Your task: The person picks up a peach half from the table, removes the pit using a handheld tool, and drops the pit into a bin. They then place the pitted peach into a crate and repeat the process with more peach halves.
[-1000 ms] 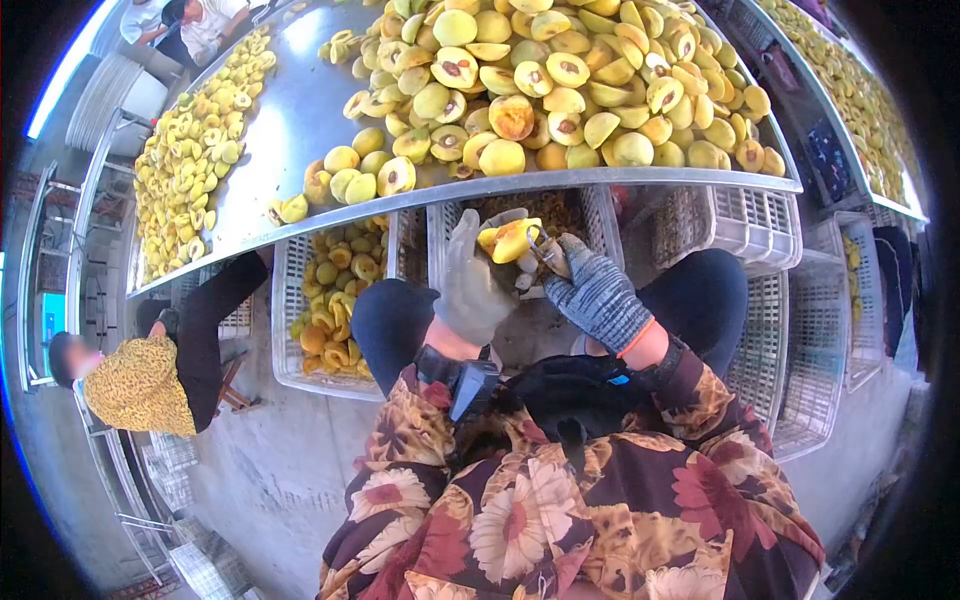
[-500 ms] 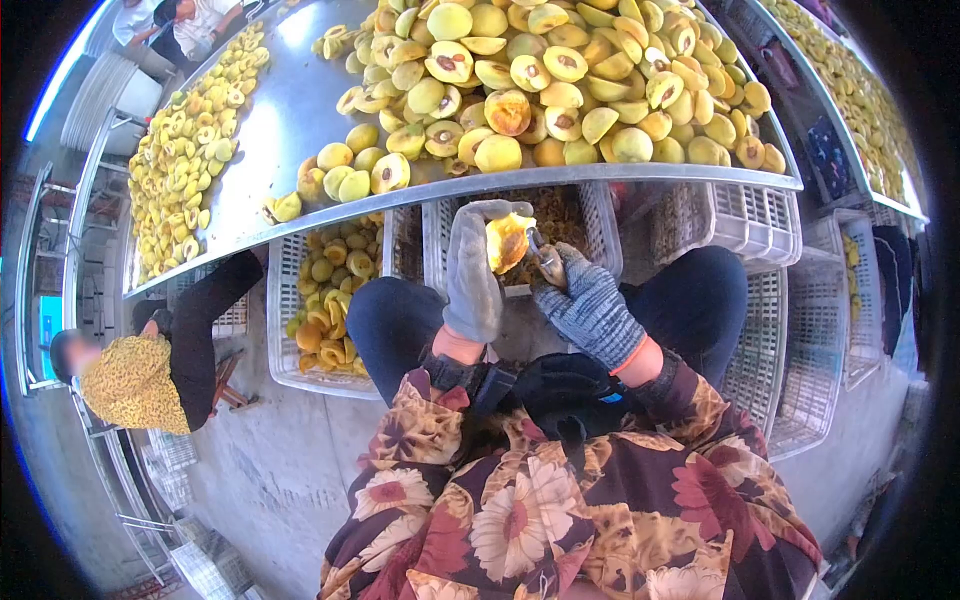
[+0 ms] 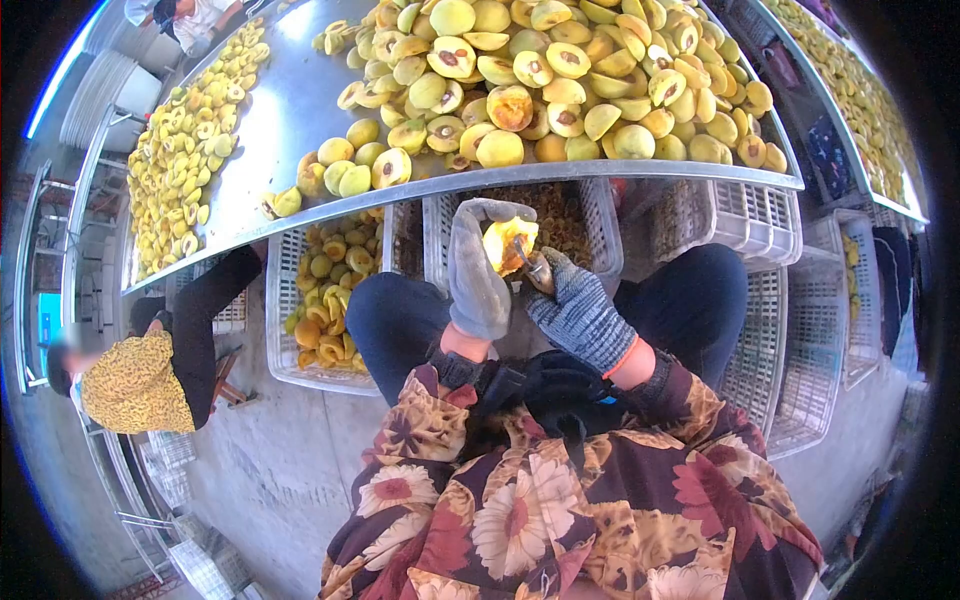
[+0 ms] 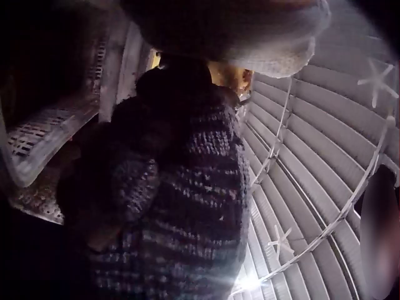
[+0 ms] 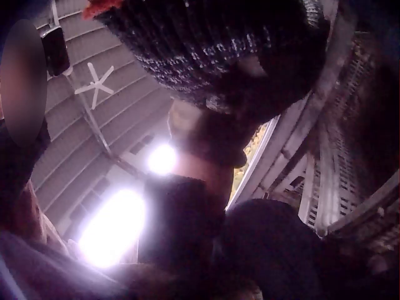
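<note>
In the head view, the left hand (image 3: 478,275) in a pale grey glove holds a yellow fruit piece (image 3: 503,243) with its fingers curled over the top. The right hand (image 3: 588,312), in a blue-grey knitted glove, grips a short tool (image 3: 539,270) whose metal end touches the cut inside of the fruit. In the left wrist view the knitted glove (image 4: 187,181) fills the middle, with a bit of orange fruit (image 4: 237,78) behind it. The right wrist view is dark; part of the knitted glove (image 5: 212,50) crosses its top.
A metal table (image 3: 265,140) bears heaps of cut fruit (image 3: 600,80). Below its edge stand a crate of fruit (image 3: 283,350), a crate with brown scraps (image 3: 605,230) and stacked crates (image 3: 740,215). Another person (image 3: 145,380) sits at left; one more is at the upper left.
The left hand has closed its fingers over the fruit and turned its cut side toward the tool. The right hand has shifted slightly down and left, its tool now against the fruit's inside.
</note>
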`<act>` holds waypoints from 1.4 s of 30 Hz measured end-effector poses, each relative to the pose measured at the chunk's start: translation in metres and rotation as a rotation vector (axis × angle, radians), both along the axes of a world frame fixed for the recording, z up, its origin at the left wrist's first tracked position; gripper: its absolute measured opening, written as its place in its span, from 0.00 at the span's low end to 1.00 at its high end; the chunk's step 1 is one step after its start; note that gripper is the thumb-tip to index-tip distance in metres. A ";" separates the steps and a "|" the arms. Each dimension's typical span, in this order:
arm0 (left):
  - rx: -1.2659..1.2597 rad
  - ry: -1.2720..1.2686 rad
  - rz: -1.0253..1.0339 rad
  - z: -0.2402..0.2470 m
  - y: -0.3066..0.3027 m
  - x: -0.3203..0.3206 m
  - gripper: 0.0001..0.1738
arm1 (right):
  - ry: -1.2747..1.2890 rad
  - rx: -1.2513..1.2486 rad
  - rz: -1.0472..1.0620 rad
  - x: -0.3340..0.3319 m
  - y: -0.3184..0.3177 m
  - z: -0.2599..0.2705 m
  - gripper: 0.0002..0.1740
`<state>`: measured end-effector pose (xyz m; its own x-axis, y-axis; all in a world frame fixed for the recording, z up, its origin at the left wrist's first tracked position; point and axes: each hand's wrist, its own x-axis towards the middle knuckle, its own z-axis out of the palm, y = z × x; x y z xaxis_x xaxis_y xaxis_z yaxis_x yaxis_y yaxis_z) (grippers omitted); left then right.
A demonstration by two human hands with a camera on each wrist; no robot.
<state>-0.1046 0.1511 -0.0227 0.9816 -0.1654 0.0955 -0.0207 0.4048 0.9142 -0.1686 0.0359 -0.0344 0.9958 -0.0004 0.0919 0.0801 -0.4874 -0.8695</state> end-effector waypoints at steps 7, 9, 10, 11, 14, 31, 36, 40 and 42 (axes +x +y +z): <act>-0.026 0.110 -0.099 0.007 0.005 0.005 0.28 | -0.022 0.134 0.053 -0.003 0.001 -0.003 0.23; 0.079 0.036 -0.058 0.009 0.006 0.004 0.28 | 0.069 0.337 0.079 -0.003 0.003 -0.003 0.24; 0.075 -0.009 -0.013 0.008 0.004 0.003 0.28 | 0.134 0.482 0.093 -0.005 0.006 -0.004 0.25; 0.071 -0.053 0.033 0.005 0.000 0.000 0.28 | 0.201 0.627 0.106 -0.007 0.008 -0.005 0.26; 0.118 -0.093 0.067 0.007 0.000 -0.001 0.27 | 0.178 0.616 0.109 -0.008 0.010 -0.002 0.25; 0.073 0.246 -0.254 0.008 0.008 0.009 0.37 | 0.645 0.822 0.286 -0.013 -0.013 0.038 0.12; -0.007 0.244 -0.232 0.006 0.005 0.008 0.38 | 0.946 1.135 0.285 -0.013 -0.014 0.048 0.10; 0.006 0.279 -0.325 0.006 0.007 0.012 0.38 | 0.946 1.072 0.300 -0.013 -0.019 0.046 0.10; 0.037 0.247 -0.358 0.003 0.010 0.012 0.38 | 0.846 0.925 0.331 -0.014 -0.021 0.047 0.11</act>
<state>-0.0924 0.1607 -0.0197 0.8543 -0.4983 -0.1478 0.3364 0.3132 0.8881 -0.1826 0.0147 0.0122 0.7093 0.5302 -0.4646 -0.6559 0.2549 -0.7105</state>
